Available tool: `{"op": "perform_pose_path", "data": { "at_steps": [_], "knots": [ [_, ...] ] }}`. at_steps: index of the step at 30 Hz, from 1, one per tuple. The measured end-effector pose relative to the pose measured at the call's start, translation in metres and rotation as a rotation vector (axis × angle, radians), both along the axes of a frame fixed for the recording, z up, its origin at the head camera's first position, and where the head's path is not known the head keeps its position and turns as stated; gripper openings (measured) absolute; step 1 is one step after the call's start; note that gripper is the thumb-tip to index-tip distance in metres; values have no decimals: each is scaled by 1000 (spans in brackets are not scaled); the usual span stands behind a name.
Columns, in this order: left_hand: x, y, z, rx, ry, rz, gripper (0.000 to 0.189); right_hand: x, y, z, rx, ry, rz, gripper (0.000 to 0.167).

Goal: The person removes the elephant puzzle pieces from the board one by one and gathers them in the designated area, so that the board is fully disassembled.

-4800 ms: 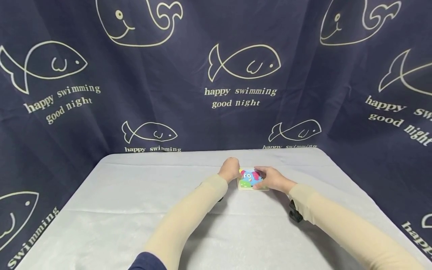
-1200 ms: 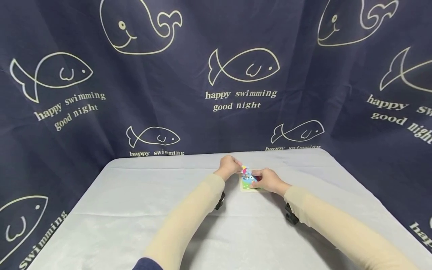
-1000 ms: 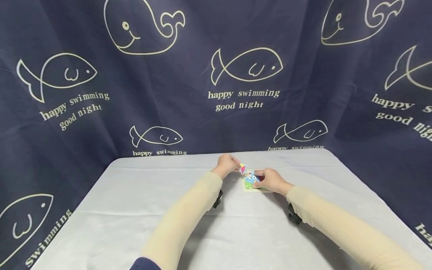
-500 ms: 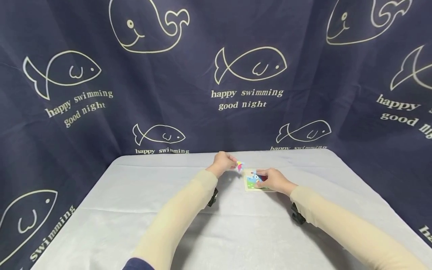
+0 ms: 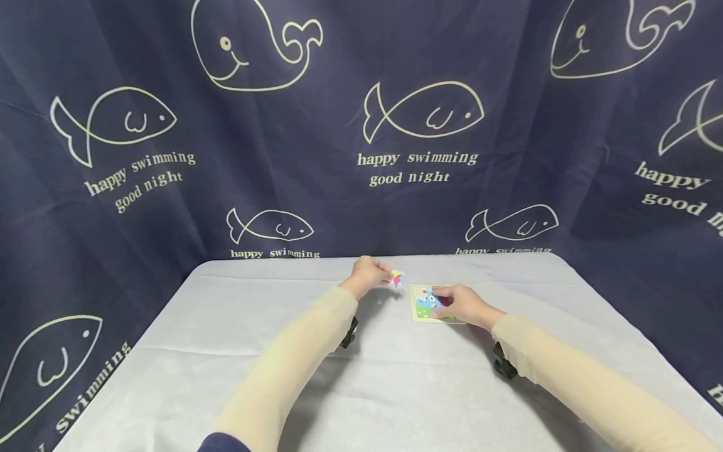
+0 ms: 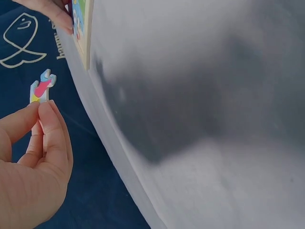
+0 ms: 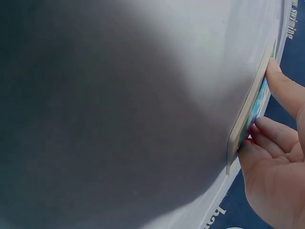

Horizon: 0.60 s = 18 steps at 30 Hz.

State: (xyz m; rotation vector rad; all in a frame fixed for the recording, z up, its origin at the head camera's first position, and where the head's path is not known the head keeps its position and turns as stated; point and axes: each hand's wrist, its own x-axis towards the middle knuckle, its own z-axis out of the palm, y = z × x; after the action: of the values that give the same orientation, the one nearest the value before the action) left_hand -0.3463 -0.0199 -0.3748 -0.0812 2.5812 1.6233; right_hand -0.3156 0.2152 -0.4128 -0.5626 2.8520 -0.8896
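My left hand (image 5: 369, 275) pinches a small jigsaw piece (image 5: 397, 279) between thumb and fingertips, raised over the far part of the table. In the left wrist view the jigsaw piece (image 6: 43, 87) shows pink, yellow and light blue, with a rounded knob. To its right lies a square puzzle board (image 5: 415, 318) with a pale frame and a blue cartoon animal over green. My right hand (image 5: 464, 305) rests on the board's right part, thumb near its front side and fingers near its back, covering some of the picture. A bare pale patch shows at the board's upper left.
A white cloth covers the table (image 5: 361, 389). Close behind its far edge hangs a dark blue curtain (image 5: 316, 150) printed with fish, whales and lettering. A black wrist strap (image 5: 504, 362) is on the right forearm.
My left hand has lifted the jigsaw piece off the board's upper left corner and carried it left, away from the board. My right hand stays on the board.
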Motion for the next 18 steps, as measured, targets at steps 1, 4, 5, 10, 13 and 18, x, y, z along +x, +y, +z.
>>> {"op": "perform_pose_path", "data": {
  "at_steps": [1, 4, 5, 10, 13, 18],
  "knots": [
    [2, -3, 1, 4, 3, -6, 9, 0, 0, 0, -3, -1, 4, 67],
    [5, -8, 2, 17, 13, -9, 9, 0, 2, -1, -15, -11, 18, 68],
    [5, -10, 2, 24, 15, -7, 10, -1, 3, -1, -19, -16, 22, 69],
    [6, -16, -1, 66, 15, 0, 11, -1, 5, -1, -41, -47, 33, 70],
    [4, -20, -3, 87, 6, 7, 12, 0, 5, 0, -52, -64, 32, 71],
    [0, -28, -6, 79, 1, 24, 12, 0, 5, 1, -72, -77, 35, 71]
  ]
}}
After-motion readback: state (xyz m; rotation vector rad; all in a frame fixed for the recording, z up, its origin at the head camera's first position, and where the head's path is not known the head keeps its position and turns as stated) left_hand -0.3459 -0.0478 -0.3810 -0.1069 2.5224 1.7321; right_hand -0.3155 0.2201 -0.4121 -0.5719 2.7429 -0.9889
